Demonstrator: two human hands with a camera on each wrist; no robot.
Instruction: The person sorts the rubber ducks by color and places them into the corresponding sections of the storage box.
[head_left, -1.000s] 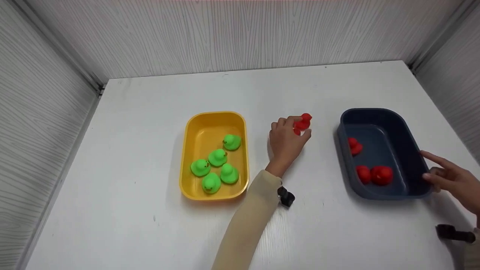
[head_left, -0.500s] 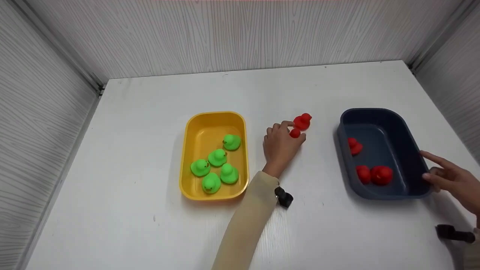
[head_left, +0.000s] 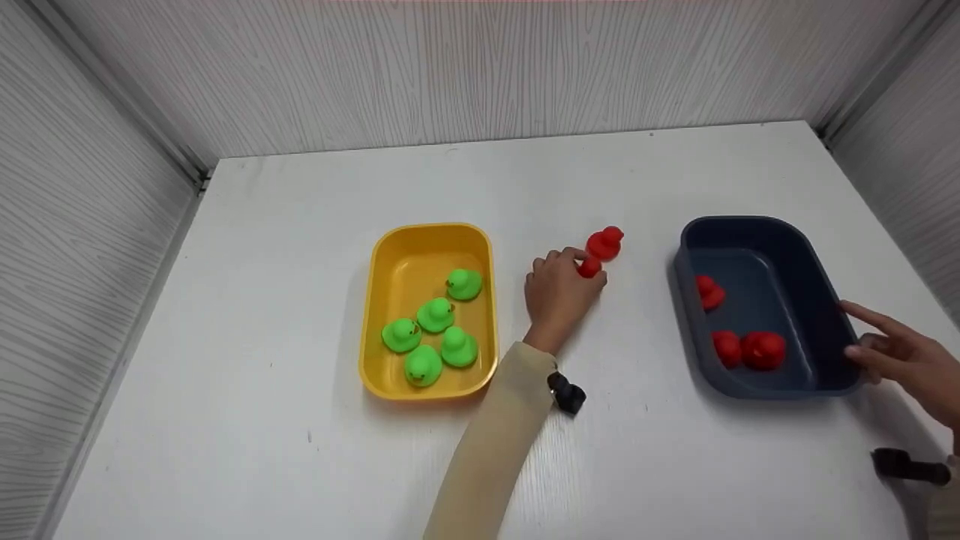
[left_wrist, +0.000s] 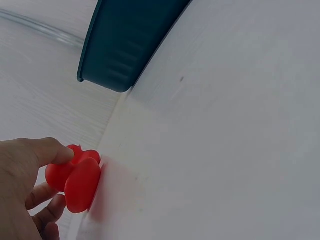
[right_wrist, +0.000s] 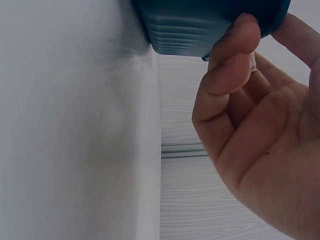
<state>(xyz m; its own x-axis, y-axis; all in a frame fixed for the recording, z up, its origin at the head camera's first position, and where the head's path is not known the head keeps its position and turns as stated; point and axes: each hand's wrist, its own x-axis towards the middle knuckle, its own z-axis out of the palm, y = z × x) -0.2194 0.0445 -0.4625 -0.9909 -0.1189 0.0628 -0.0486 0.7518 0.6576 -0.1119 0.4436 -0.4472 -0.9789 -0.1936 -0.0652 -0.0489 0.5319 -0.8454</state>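
Note:
In the head view my left hand is at mid-table, thumb and forefinger pinching a small red rubber duck. The left wrist view has that duck low over the white surface, my thumb on its near side. A second red rubber duck sits just beyond it. At the right, my right hand grips the right rim of a navy blue tray. From the right wrist, curled fingers lie against the outer wall of this tray. Three red ducks rest inside it.
A yellow tray holding several green rubber ducks stands left of my left forearm. White panels enclose the white table at the back and both sides. A black strap mount is on my left wrist.
My left hand has drawn back slightly toward the left and closed its thumb and forefinger on the nearer red duck. The farther duck has come into fuller view. My right hand stays on the tray.

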